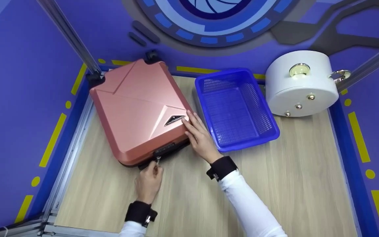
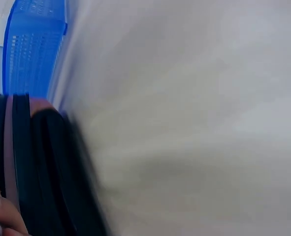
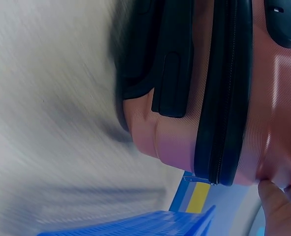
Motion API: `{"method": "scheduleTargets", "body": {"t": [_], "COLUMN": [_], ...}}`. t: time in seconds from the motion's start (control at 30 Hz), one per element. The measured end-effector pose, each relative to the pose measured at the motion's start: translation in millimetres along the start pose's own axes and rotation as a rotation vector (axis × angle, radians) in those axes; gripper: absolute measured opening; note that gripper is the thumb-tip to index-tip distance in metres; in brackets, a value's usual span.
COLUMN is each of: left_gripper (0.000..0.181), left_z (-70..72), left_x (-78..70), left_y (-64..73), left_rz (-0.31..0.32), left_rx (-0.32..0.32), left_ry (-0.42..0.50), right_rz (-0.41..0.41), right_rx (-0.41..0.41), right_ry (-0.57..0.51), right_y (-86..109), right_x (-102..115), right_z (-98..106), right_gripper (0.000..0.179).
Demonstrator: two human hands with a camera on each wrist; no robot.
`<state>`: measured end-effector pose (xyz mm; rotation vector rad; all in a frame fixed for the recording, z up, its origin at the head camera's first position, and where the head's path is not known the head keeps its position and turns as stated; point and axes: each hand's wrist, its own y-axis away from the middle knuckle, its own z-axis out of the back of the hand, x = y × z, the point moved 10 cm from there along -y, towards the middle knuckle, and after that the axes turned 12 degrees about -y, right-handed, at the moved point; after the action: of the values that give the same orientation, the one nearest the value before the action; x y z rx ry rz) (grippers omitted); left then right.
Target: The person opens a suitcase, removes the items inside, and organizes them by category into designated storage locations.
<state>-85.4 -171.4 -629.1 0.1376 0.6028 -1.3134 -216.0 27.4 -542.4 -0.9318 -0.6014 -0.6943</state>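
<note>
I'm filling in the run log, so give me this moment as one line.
left hand: pinches metal pull | right hand: rests on pink suitcase | blue basket: right of suitcase | white container: right of basket

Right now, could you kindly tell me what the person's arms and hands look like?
The left hand and right hand wear no gloves. A wide black left wristband and matching right wristband each carry a small dark fitting with a shiny part. The left sleeve and right sleeve are plain white. No cables are visible on either arm.
</note>
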Motion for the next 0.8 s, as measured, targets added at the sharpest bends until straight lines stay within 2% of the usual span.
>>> {"method": "scheduleTargets", "body": {"t": [0.2, 0.33, 0.57, 0.67, 0.8], "left_gripper": [0.012, 0.013, 0.013, 0.014, 0.014], "left_z": [21.4, 29.0, 16.4, 7.3, -4.3], "left_x": [27.3, 32.3, 12.2, -1.8, -20.9], "left_y": [11.1, 11.3, 8.5, 7.6, 5.4], "left_rz": [0.0, -0.043, -0.203, -0.252, -0.303], "left_rx": [-0.024, -0.066, -0.063, -0.03, 0.019], "left_ry": [-0.033, -0.038, 0.032, 0.058, 0.062], "right_rz": [-0.003, -0.028, -0.088, -0.127, -0.112], "right_rx": [0.001, 0.013, 0.015, 0.027, 0.033], "right_ry": [-0.016, -0.03, -0.011, 0.021, 0.073], "right_y": [-1.6, -2.7, -5.2, -3.2, 2.7], "right_x": [-2, -5, -10, -12, -7], "right_z": [1, 3, 11, 15, 16], "right_gripper": [0.048, 0.048, 0.05, 0.054, 0.057]}}
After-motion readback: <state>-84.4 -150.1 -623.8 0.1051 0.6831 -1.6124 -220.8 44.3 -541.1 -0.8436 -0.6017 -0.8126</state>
